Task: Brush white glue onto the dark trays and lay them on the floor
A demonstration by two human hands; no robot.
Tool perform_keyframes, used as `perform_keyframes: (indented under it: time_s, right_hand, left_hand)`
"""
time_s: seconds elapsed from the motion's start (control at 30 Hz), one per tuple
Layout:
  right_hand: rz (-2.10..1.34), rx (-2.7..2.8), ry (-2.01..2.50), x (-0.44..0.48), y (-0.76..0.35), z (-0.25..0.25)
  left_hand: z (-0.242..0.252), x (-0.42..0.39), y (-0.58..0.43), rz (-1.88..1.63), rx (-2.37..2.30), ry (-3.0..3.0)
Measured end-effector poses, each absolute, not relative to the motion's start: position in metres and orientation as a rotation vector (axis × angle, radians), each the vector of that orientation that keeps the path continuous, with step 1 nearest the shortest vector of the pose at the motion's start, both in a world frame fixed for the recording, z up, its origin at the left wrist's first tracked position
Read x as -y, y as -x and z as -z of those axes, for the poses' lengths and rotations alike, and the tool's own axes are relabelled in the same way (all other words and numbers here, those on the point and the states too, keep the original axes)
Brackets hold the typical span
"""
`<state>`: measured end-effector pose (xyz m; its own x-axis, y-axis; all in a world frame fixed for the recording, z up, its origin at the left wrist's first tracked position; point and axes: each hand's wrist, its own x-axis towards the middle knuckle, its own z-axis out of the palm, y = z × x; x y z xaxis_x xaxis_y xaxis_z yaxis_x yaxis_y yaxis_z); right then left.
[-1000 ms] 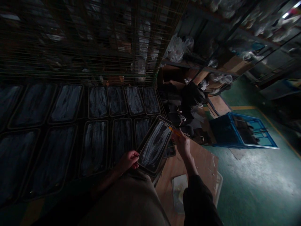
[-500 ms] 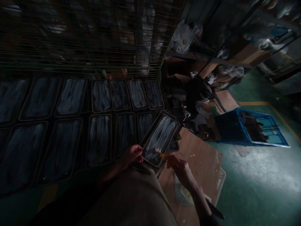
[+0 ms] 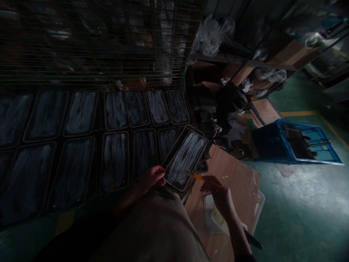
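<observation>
My left hand point(image 3: 151, 178) is closed on the near corner of a dark rectangular tray point(image 3: 185, 159) streaked with white, held tilted above the floor. My right hand point(image 3: 218, 193) is closed on a brush with an orange handle point(image 3: 203, 178); its bristle end lies at the tray's near right edge. Under my right forearm a shallow pale container point(image 3: 215, 218) rests on a wooden board point(image 3: 234, 182).
Several more white-streaked trays point(image 3: 114, 160) lie in rows on the floor to the left, before a wire rack point(image 3: 95, 43). A dark pile of parts point(image 3: 218, 116) and a blue crate point(image 3: 297, 143) sit to the right on green floor. Shelving with boxes stands behind.
My right hand drew the brush down from the tray's far corner to its near edge, then shifted slightly right. The left hand kept hold of the tray.
</observation>
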<state>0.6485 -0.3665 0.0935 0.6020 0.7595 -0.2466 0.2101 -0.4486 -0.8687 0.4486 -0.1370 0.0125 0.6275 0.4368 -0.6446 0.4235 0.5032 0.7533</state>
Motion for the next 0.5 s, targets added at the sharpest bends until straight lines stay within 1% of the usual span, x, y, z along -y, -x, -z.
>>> perform_keyframes:
  time_s: [0.13, 0.2, 0.4, 0.5]
  right_hand:
    - [-0.629, 0.781, 2.061, 0.356, -0.647, -0.087]
    - [-0.617, 0.815, 2.096, 0.356, -0.643, -0.086]
    - [-0.931, 0.959, 2.0, 0.367, -0.614, -0.101]
    - [-1.026, 0.943, 1.946, 0.362, -0.602, -0.108]
  left_hand:
    - [-0.014, 0.136, -0.449, -0.003, -0.941, -1.094]
    - [-0.017, 0.136, -0.449, 0.012, -0.939, -1.073]
    - [-0.013, 0.137, -0.449, -0.021, -0.934, -1.018]
    - [-0.006, 0.137, -0.449, -0.024, -0.929, -1.024]
